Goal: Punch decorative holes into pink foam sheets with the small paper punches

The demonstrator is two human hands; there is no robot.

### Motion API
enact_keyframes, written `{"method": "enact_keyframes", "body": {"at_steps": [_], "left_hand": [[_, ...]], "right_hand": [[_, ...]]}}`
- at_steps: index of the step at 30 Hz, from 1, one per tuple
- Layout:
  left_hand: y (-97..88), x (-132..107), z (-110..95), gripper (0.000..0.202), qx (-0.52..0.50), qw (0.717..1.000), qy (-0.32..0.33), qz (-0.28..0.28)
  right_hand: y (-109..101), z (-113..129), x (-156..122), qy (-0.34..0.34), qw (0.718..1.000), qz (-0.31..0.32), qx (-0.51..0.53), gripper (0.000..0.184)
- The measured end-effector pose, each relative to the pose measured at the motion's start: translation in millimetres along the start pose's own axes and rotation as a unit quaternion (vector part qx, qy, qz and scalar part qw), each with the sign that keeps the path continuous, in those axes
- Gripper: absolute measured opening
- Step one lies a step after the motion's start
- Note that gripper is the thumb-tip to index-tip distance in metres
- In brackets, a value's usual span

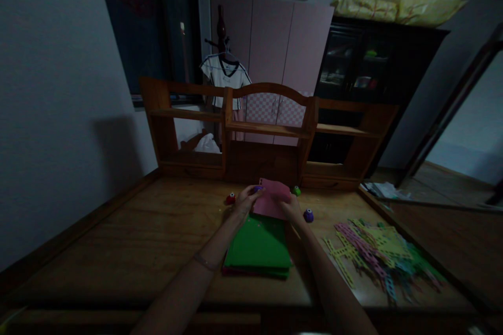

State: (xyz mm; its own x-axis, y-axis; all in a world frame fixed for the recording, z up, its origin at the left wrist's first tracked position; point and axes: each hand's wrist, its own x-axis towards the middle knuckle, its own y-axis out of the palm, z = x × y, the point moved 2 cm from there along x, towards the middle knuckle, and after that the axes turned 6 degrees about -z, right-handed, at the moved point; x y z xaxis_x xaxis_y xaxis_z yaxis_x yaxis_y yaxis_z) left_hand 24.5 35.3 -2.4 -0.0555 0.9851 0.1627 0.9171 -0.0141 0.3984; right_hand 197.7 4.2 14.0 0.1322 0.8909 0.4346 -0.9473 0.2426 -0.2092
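My left hand (pixel 245 201) is closed at the upper left of a pink sheet (pixel 271 200), its fingers around a small purple craft punch (pixel 258 188) at the sheet's edge. The sheet has small notches along its top left edge. My right hand (pixel 290 207) pinches the sheet's right side, with the thumb on its face. Below the sheet lies a stack of green sheets (pixel 257 248), with some pinkish red at its bottom edge. A red punch (pixel 230 198) sits left of my left hand. A green punch (pixel 296 191) and another purple punch (pixel 308 215) stand right of my right hand.
A tangled heap of punched paper strips (pixel 377 251) in yellow, pink, green and blue covers the table's right side. A wooden shelf unit (pixel 269 128) rises along the back of the wooden table (pixel 157 241). A wall (pixel 58 115) borders the left. The room is dim.
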Motion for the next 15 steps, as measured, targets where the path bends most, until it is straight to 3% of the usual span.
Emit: {"method": "enact_keyframes", "body": {"at_steps": [8,15], "left_hand": [[-4.7,7.7,4.9,0.039,0.015,1.000,0.002,-0.010],[-8.5,8.7,9.1,0.042,0.020,0.999,-0.031,-0.027]], "right_hand": [[-0.6,6.9,-3.9,-0.004,1.000,0.011,-0.017,0.034],[2.2,-2.8,-3.2,-0.008,0.999,0.016,-0.043,0.031]]}}
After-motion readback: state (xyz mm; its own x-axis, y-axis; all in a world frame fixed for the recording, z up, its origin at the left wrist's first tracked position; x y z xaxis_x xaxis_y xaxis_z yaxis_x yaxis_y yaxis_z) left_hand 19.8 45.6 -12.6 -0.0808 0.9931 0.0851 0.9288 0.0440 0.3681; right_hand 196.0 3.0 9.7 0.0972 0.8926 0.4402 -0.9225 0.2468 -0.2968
